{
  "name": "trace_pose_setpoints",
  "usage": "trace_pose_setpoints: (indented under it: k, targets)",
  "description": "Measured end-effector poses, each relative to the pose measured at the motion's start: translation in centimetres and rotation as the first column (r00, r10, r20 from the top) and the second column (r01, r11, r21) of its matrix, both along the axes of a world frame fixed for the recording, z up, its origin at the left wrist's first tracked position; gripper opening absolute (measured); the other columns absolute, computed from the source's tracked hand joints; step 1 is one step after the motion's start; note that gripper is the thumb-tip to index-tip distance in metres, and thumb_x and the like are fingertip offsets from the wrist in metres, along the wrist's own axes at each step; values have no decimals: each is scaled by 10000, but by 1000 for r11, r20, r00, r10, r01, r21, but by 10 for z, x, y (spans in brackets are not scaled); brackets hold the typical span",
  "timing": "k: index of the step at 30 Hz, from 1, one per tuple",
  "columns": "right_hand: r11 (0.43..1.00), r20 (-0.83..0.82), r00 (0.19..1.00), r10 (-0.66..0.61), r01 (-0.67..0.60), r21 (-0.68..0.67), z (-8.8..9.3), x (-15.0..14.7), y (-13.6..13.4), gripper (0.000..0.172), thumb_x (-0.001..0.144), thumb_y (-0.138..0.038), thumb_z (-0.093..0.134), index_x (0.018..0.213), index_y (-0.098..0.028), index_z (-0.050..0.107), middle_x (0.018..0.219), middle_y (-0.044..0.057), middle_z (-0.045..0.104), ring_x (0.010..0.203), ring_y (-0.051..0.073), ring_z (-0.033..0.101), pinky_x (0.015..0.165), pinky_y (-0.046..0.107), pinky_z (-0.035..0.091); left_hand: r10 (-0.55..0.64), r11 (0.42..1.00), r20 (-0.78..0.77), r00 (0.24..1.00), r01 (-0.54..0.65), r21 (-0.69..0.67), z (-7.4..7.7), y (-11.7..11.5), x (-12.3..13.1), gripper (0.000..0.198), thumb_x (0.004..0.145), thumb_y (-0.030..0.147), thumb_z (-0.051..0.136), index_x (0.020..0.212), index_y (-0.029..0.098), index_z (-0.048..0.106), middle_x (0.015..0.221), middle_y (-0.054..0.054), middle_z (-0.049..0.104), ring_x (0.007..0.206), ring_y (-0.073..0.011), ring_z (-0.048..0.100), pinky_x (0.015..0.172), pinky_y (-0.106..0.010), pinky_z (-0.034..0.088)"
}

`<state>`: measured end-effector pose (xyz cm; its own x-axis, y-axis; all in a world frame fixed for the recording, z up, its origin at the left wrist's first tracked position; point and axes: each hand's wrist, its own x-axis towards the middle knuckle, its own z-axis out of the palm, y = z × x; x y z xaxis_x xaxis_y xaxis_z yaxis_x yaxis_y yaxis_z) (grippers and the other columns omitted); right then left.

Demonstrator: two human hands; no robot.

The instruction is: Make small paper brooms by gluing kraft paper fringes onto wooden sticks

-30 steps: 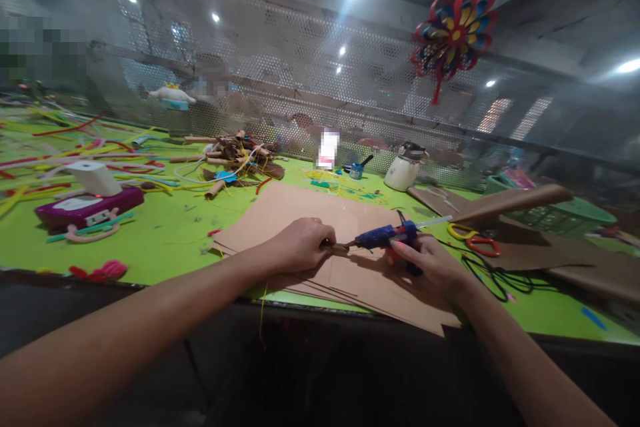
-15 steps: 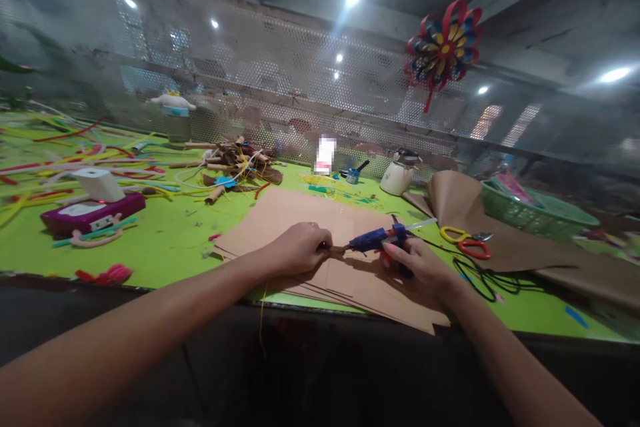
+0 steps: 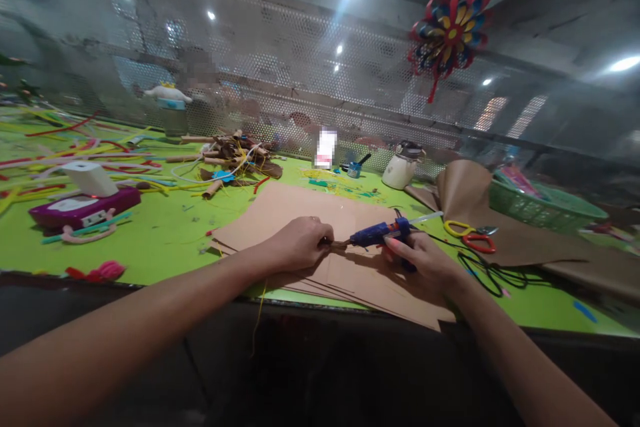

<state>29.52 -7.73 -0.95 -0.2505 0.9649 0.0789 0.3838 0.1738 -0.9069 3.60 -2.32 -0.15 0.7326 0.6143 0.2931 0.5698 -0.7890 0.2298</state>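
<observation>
My right hand (image 3: 425, 260) grips a blue glue gun (image 3: 377, 234) with a clear glue stick poking out its back. The gun's nozzle points left at a small brown piece that my left hand (image 3: 300, 244) pinches; the piece is mostly hidden by the fingers. Both hands rest over a stack of brown cardboard sheets (image 3: 300, 210) on the green table (image 3: 165, 233). The gun's black cord (image 3: 487, 273) trails to the right.
Yellow and red scissors (image 3: 470, 237), crumpled brown paper (image 3: 465, 197) and a green basket (image 3: 545, 203) lie to the right. A white jar (image 3: 400, 170) stands behind. A pile of brown scraps (image 3: 235, 160), a purple device (image 3: 80, 207) and coloured strips lie left. Mesh wall with a paper pinwheel (image 3: 450, 30).
The hands keep the same grip, nozzle still against the pinched piece. Only the view has shifted slightly; a roll of brown paper seen a second ago at the right is gone.
</observation>
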Motion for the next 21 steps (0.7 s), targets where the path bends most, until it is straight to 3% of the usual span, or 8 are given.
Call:
trace_pose_setpoints:
  k: [9,15,21]
  targets:
    - [998,80,996,-49,45,45,-4,13,-3,439,834,-537,496,638,-145,516,562,-11,457,486,88,387,465,241,271,-3,1000,2,1000,3,-16,1,-2,-1,274,835,313,493,941,155,690,824,-100,651,730,-171,577,663,-262,414]
    - [1000,7,1000,-27,27,9,-3,6,-3,441,814,-553,511,620,-158,478,563,-6,456,492,96,385,464,242,278,-11,1000,7,1000,11,-11,1,-1,0,262,836,305,491,934,157,683,821,-96,646,744,-175,576,668,-265,416]
    - [997,82,995,-56,52,49,0,12,-5,444,822,-548,503,633,-147,518,577,9,496,509,103,418,481,244,309,2,1000,-5,1000,-3,-25,-1,2,0,256,832,282,483,944,159,678,835,-93,646,747,-174,568,669,-265,412]
